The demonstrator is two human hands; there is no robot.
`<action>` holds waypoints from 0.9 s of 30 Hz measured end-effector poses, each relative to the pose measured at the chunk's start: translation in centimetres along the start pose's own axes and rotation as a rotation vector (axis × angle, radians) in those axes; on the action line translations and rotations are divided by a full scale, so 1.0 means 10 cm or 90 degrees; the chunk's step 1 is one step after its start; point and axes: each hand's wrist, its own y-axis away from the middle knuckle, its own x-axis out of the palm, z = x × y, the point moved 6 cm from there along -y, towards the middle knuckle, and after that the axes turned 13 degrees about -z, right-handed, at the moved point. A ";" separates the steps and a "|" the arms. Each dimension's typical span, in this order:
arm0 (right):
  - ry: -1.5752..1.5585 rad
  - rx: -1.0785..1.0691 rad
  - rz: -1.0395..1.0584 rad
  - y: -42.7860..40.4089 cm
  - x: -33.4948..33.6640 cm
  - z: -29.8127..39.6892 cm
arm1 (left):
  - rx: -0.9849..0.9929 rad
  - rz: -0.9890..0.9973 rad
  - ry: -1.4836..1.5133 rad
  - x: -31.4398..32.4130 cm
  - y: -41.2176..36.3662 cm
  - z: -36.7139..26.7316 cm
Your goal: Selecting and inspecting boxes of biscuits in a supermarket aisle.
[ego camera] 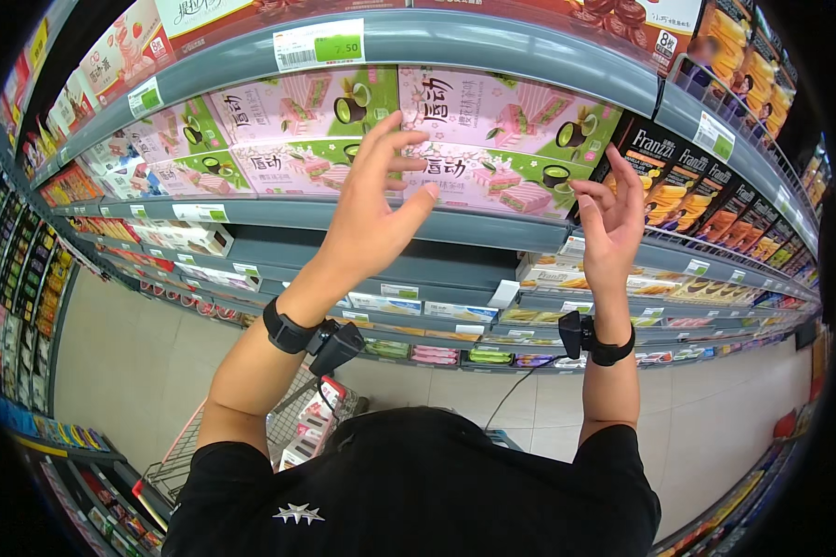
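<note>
My left hand (380, 202) is raised before the upper shelf with its fingers apart, in front of the gap between two stacks of pink and green snack boxes. Whether its fingertips touch a box, I cannot tell. The upper box (508, 111) and lower box (505, 179) of the right stack lie between my hands. My right hand (613, 216), fingers loosely curled and apart, is by the right end of that stack, near black Franzzi cookie boxes (669, 174). Neither hand holds anything. Both wrists wear black straps with small devices.
A grey shelf edge (474, 228) runs below the boxes, and another shelf edge (515, 49) passes above them. Lower shelves hold more packaged snacks. A wire shopping cart (188, 438) with boxes in it stands at the lower left, beside my body.
</note>
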 end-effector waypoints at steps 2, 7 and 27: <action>-0.013 0.003 -0.001 -0.01 -0.01 0.02 | -0.034 -0.011 0.053 0.00 -0.03 0.01; -0.046 -0.005 0.012 0.04 0.01 0.07 | -0.081 0.051 0.190 0.18 0.00 0.00; -0.036 0.008 -0.047 0.04 0.06 0.04 | -0.065 0.011 0.103 0.11 0.14 0.10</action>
